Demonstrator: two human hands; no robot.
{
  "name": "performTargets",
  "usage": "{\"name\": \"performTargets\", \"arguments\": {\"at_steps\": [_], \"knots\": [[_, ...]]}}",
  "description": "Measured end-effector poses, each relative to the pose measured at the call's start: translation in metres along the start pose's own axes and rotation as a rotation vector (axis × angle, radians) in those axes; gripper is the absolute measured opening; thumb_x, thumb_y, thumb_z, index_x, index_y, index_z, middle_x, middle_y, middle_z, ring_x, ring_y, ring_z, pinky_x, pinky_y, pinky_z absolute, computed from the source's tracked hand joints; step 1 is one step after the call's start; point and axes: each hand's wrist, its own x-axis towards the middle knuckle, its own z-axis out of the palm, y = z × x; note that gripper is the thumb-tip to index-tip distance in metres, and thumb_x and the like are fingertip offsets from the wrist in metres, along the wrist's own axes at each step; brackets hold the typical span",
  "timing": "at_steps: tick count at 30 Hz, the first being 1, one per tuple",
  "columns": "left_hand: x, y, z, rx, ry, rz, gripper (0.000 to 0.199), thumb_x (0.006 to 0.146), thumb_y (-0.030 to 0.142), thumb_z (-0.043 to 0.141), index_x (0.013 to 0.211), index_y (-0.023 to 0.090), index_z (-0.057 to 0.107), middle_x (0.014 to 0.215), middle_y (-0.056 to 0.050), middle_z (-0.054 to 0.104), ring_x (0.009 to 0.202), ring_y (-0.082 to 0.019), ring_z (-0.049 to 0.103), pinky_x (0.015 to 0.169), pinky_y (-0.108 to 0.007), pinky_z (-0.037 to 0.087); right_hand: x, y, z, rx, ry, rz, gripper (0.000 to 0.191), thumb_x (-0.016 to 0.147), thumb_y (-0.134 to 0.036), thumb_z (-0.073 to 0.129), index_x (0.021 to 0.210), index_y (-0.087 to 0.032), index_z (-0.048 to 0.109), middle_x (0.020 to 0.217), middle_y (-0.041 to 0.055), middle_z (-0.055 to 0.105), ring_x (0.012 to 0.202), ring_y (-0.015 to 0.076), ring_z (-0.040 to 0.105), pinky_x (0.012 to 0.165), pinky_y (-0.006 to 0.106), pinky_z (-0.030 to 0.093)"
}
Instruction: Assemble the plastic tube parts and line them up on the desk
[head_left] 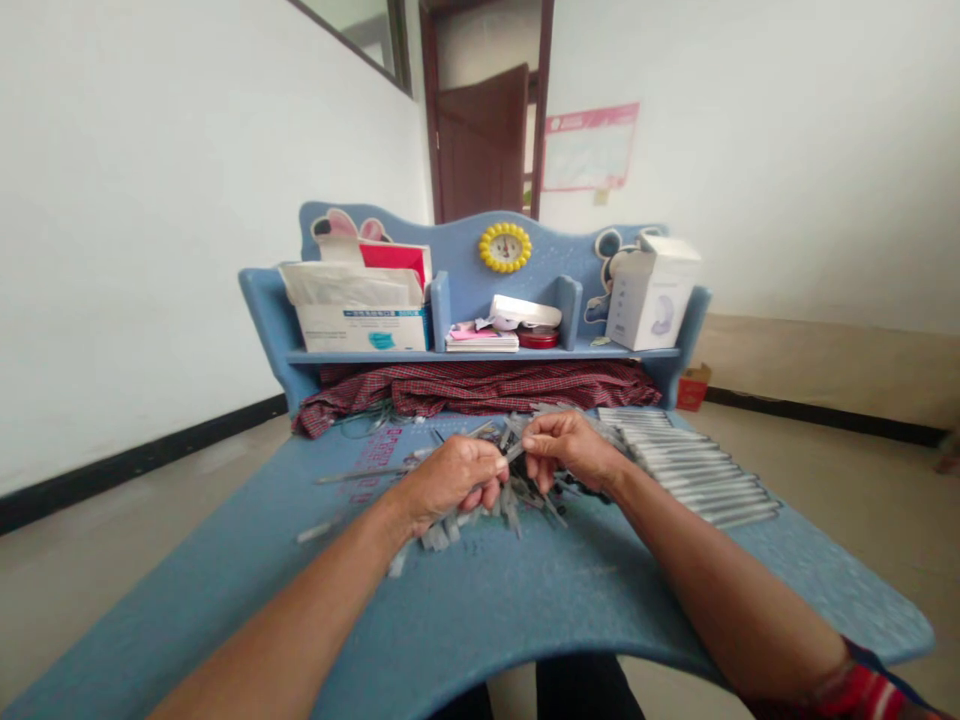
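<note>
Left hand [454, 478] and right hand [568, 450] nearly meeting; both closed, thumb against fingers, pinching a small greyish piece [515, 453] between them. Exact finger placement partly hidden. Beneath and around: loose heap of clear and dark plastic parts [442, 535] on blue counter [525, 610]. Beside it, to the right, pens [697, 475] laid side by side. Beyond: checked cloth [480, 385] bunched below a shelf [360, 357]; mask box [360, 328] at its left end.

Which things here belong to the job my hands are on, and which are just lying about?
Probably in the job:
small piece between your left hand and right hand
loose pile of parts
row of pen-like sticks

Apparently just around:
checked cloth
yellow-rimmed clock
mask box
white box
</note>
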Motion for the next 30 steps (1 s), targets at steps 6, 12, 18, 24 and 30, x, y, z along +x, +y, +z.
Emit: {"name": "performTargets", "arguments": {"at_steps": [6,12,18,24,30], "knots": [[-0.001,0.007,-0.001,-0.02,-0.007,0.0,0.031,0.075,0.042,0.053,0.072,0.012,0.059,0.049,-0.002,0.06,0.035,-0.006,0.039,0.039,-0.017,0.026,0.003,-0.006,-0.002,0.049,0.042,-0.019,0.035,0.065,-0.046,0.069,0.071,-0.014,0.055,0.054,-0.0001,0.065,0.037,0.0116,0.059,0.035,0.017,0.041],[0.005,0.001,0.005,-0.108,0.08,0.058,0.027,0.075,0.038,0.055,0.067,0.013,0.057,0.055,-0.003,0.061,0.038,-0.006,0.045,0.039,-0.017,0.03,0.005,-0.004,0.011,0.151,0.078,-0.04,0.033,0.064,-0.043,0.071,0.07,-0.014,0.055,0.056,-0.0009,0.065,0.035,0.0095,0.056,0.033,0.016,0.04],[0.004,0.002,0.006,-0.155,0.044,0.087,0.025,0.078,0.037,0.055,0.077,0.012,0.058,0.062,-0.004,0.063,0.045,-0.009,0.052,0.045,-0.02,0.038,0.004,-0.02,0.025,0.066,0.158,-0.077,0.028,0.066,-0.04,0.067,0.066,-0.015,0.056,0.047,-0.0049,0.057,0.028,0.0046,0.043,0.028,0.015,0.03],[0.004,0.003,0.005,-0.169,0.147,0.073,0.033,0.077,0.043,0.058,0.09,0.012,0.06,0.085,-0.009,0.068,0.074,-0.018,0.064,0.061,-0.026,0.047,-0.023,-0.085,-0.005,-0.43,0.362,-0.234,0.016,0.072,-0.03,0.059,0.067,-0.015,0.054,0.049,-0.0044,0.054,0.032,0.0044,0.042,0.031,0.016,0.031],[0.006,0.001,0.004,-0.111,0.21,0.031,0.032,0.073,0.043,0.06,0.081,0.012,0.06,0.078,-0.009,0.068,0.066,-0.017,0.063,0.055,-0.025,0.046,-0.06,-0.123,-0.049,-1.532,0.5,-0.138,0.016,0.076,-0.024,0.05,0.071,-0.012,0.06,0.06,0.0051,0.061,0.053,0.0131,0.056,0.048,0.022,0.037]]}}
